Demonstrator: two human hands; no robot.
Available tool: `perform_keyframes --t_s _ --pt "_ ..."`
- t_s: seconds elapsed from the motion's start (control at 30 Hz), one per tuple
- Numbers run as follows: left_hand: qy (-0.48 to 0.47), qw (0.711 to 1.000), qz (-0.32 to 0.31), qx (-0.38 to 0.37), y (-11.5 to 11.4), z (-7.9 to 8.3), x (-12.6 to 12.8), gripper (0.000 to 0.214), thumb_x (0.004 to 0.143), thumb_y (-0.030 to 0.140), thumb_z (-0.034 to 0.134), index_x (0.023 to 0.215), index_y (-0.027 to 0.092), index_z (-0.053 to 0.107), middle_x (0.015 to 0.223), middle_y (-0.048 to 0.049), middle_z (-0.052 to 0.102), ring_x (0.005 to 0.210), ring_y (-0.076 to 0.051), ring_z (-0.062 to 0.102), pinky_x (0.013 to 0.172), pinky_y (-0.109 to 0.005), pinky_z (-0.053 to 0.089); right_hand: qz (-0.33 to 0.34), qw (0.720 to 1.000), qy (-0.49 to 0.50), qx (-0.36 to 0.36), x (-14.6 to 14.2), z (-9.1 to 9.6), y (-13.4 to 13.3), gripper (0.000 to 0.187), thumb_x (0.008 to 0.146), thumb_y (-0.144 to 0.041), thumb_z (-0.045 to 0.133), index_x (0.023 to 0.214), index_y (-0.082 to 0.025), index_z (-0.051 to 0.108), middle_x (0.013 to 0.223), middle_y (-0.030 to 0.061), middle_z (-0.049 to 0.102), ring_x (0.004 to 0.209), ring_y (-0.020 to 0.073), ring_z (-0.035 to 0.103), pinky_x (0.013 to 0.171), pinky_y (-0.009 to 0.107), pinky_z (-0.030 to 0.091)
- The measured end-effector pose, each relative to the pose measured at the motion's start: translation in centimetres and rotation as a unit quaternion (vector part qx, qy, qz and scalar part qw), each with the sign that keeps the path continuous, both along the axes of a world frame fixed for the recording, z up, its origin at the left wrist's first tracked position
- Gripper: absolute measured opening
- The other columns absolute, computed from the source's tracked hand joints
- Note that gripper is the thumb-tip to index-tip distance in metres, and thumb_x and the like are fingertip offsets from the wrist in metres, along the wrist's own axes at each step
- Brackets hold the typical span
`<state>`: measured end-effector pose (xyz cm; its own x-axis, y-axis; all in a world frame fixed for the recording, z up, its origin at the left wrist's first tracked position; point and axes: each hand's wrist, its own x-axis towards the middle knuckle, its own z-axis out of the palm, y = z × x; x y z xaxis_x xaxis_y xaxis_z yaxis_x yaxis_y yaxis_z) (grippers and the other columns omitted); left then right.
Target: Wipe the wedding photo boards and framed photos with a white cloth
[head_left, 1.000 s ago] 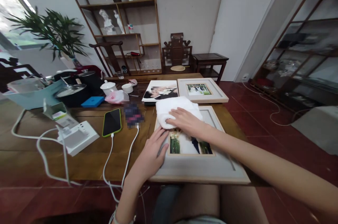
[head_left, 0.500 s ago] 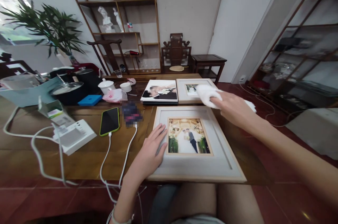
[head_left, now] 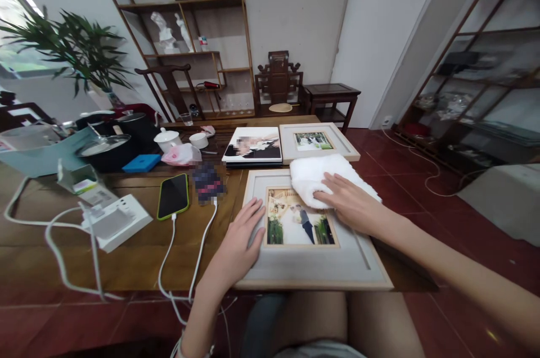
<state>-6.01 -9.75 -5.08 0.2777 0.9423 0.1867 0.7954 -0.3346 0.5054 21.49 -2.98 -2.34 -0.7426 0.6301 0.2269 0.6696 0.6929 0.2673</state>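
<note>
A picture frame (head_left: pixel 312 268) with a pale wooden edge and grey mat lies flat at the table's front edge, around a photo (head_left: pixel 291 229) of a couple. My left hand (head_left: pixel 242 240) rests on its left side, fingers stretched out flat. On the upper right of the frame, my right hand (head_left: pixel 348 198) is closed on a white cloth (head_left: pixel 320 170). The cloth covers the frame's upper right corner and part of the photo. Behind it lie a second picture frame (head_left: pixel 352 151) and a stack topped by a black-and-white photo (head_left: pixel 253 145).
Left of the frame are a green-edged phone (head_left: pixel 174 196), a blurred-out dark device (head_left: pixel 208 182) and white cables (head_left: pixel 197 265). Farther left sit an opened white box (head_left: pixel 120 220), a blue box (head_left: pixel 142 163), a lidded pan (head_left: pixel 105 147) and a white lidded pot (head_left: pixel 166 139).
My right hand has brought the cloth down and toward me, from above the rear frame onto the front frame's upper right. My left hand stays in place.
</note>
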Motion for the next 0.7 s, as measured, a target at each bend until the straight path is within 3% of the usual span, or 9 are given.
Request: perform_keyframes --t_s 0.23,0.37,0.43,0.57,0.7 --pt "-0.019 1.0 -0.004 0.021 0.2 -0.5 0.0 0.043 0.094 0.028 0.035 0.132 0.013 0.048 0.144 -0.012 0.043 0.138 -0.021 0.03 0.113 -0.046 0.026 0.023 0.998 -0.013 -0.056 0.2 1.3 -6.8 0.054 0.056 0.004 0.05 0.105 -0.017 0.06 0.102 0.0189 0.065 0.111 0.0342 0.056 0.092 0.046 0.045" --pt "-0.033 0.999 0.005 0.024 0.2 -0.6 0.0 0.042 0.095 0.026 0.031 0.132 0.015 0.048 0.145 -0.0111 0.041 0.138 -0.02 0.031 0.113 -0.045 0.027 0.072 0.996 0.024 -0.046 0.1 1.7 -10.3 0.054 0.05 -0.006 0.051 0.1 -0.023 0.059 0.091 0.0156 0.069 0.092 0.0339 0.065 0.079 0.046 0.052" --pt "-0.029 0.999 0.003 0.022 0.2 -0.6 -0.1 0.042 0.095 0.026 0.031 0.133 0.015 0.047 0.146 -0.0115 0.04 0.138 -0.02 0.03 0.114 -0.045 0.026 0.063 0.997 0.038 -0.035 -0.1 1.6 -11.1 0.056 0.048 -0.008 0.05 0.101 -0.024 0.059 0.092 0.0158 0.069 0.089 0.0343 0.066 0.074 0.046 0.053" --pt "-0.02 1.0 -0.009 0.018 0.2 -0.5 -0.2 0.043 0.095 0.026 0.032 0.133 0.012 0.047 0.147 -0.013 0.039 0.139 -0.02 0.028 0.115 -0.043 0.024 -0.023 0.999 0.04 -0.022 -0.4 0.9 -9.5 0.058 0.051 -0.004 0.049 0.105 -0.022 0.059 0.114 0.0193 0.063 0.106 0.0342 0.06 0.084 0.046 0.05" --pt "-0.026 0.999 -0.015 0.025 0.2 -0.3 -0.3 0.042 0.095 0.025 0.033 0.132 0.014 0.048 0.147 -0.0123 0.039 0.139 -0.021 0.029 0.115 -0.044 0.025 -0.091 0.995 0.039 -0.002 -0.3 0.2 -4.3 0.05 0.065 0.002 0.047 0.11 -0.015 0.06 0.124 0.0216 0.057 0.123 0.0349 0.047 0.097 0.046 0.041"
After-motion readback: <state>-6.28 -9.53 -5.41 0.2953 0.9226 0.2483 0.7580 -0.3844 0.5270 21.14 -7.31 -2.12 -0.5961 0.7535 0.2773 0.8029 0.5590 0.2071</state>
